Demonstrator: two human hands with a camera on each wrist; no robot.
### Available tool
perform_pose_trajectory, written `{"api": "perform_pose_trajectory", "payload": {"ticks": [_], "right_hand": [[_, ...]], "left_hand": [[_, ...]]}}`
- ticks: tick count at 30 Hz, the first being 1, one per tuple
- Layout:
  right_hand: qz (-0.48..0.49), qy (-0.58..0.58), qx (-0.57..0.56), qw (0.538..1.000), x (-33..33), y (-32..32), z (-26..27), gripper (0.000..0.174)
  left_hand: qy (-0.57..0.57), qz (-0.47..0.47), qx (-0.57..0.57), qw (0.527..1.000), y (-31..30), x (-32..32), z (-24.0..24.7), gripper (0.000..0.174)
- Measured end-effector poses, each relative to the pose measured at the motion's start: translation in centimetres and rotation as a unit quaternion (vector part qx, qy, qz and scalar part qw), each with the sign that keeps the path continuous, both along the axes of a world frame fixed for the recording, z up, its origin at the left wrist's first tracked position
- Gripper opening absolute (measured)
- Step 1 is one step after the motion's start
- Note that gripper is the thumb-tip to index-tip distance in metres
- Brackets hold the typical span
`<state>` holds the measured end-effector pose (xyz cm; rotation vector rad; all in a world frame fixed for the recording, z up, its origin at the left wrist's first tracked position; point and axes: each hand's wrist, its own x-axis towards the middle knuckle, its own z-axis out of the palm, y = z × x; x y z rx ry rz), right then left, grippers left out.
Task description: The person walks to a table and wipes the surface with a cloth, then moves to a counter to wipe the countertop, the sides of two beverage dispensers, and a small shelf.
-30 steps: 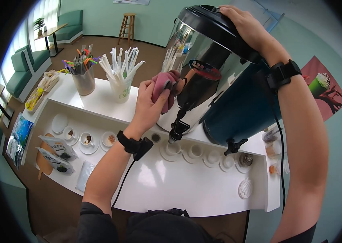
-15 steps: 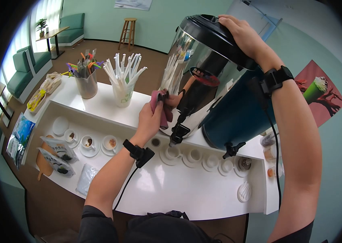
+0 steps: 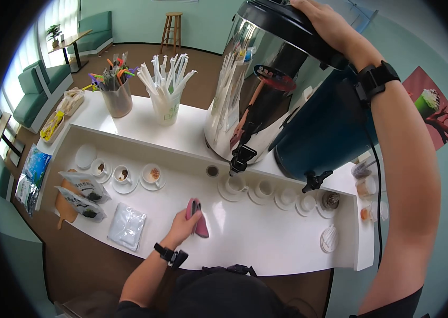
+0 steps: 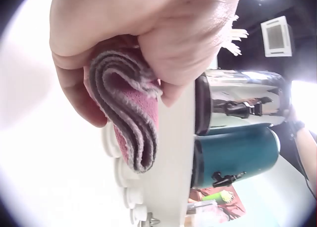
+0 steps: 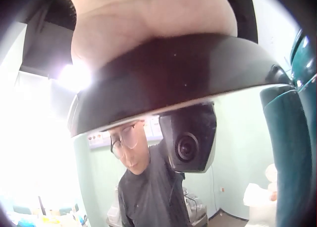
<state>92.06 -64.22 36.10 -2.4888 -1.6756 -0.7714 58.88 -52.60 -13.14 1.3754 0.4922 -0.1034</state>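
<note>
The folded cloth [image 3: 201, 228] is pinched over the desk [image 3: 271, 238] by the left grip [image 3: 182, 226]; presumably soft and light, it would best be held across its stacked layers. The dispenser [image 3: 253, 87], probably heavy and slick, is touched at its lid [image 3: 287, 32] by the uncurled right grip [image 3: 327, 24].

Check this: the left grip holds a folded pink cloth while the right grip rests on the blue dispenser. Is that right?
Not quite: the right grip rests on the silver dispenser's black lid, not the blue dispenser, as the head view shows. The left grip does hold a folded pink cloth.
</note>
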Motion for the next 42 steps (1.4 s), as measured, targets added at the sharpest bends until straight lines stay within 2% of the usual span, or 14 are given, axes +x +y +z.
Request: {"api": "perform_pose_trajectory", "payload": {"ticks": [1, 5, 8, 11, 14, 17, 20, 24, 29, 33, 36, 38, 40, 42], "right_hand": [[0.012, -0.053, -0.024, 0.998, -0.1, -0.1, 0.1, 0.040], [-0.061, 0.215, 0.091, 0.970, -2.6, 0.0, 0.7, 0.059], [-0.052, 0.139, 0.097, 0.984, -4.0, -1.3, 1.0, 0.062], [0.096, 0.291, 0.143, 0.941, -9.9, -4.6, 0.8, 0.068], [0.194, 0.286, 0.130, 0.929, -17.6, -9.6, -3.7, 0.059], [0.147, 0.404, -0.033, 0.902, -24.5, -14.6, -13.8, 0.053], [0.021, 0.569, -0.103, 0.816, -27.8, -18.6, -26.2, 0.063], [-0.173, 0.750, 0.064, 0.635, -27.1, -24.6, -39.7, 0.066], [-0.144, 0.875, 0.244, 0.393, -26.7, -29.7, -43.4, 0.039], [-0.237, 0.809, 0.341, 0.416, -26.9, -37.3, -47.7, 0.022], [-0.366, 0.693, 0.375, 0.495, -26.9, -44.6, -50.2, 0.020], [-0.457, 0.550, 0.326, 0.618, -26.9, -49.0, -51.7, 0.018], [-0.531, 0.524, 0.301, 0.593, -26.1, -50.7, -49.7, 0.019], [-0.509, 0.397, 0.260, 0.718, -25.7, -52.6, -53.7, 0.024]], "left_hand": [[-0.005, 0.033, -0.020, 0.999, -0.5, -2.1, -2.3, 0.020], [0.074, 0.087, -0.075, 0.991, -1.3, -9.1, -6.4, 0.027], [0.094, 0.065, -0.068, 0.991, -1.7, -11.7, -8.5, 0.035], [0.108, 0.019, -0.074, 0.991, -1.7, -11.8, -9.6, 0.036], [0.094, -0.010, -0.152, 0.984, -2.7, -9.0, -6.3, 0.033], [0.106, -0.062, -0.241, 0.963, -4.2, -6.1, -4.5, 0.029], [0.094, -0.146, -0.291, 0.941, -6.4, -3.2, -0.6, 0.034], [0.035, -0.255, -0.295, 0.920, -11.2, 0.2, 1.9, 0.042], [0.071, -0.315, -0.261, 0.910, -16.8, 3.1, 2.6, 0.038], [0.169, -0.292, -0.154, 0.929, -18.1, 3.6, -1.8, 0.031], [0.231, -0.096, -0.128, 0.960, -16.5, 2.1, -5.3, 0.026], [0.257, 0.043, -0.139, 0.955, -13.2, 0.1, -12.4, 0.023], [0.281, 0.108, -0.140, 0.943, -11.7, -1.9, -14.8, 0.022], [0.303, 0.154, -0.134, 0.931, -11.9, -3.2, -15.0, 0.022]]}}
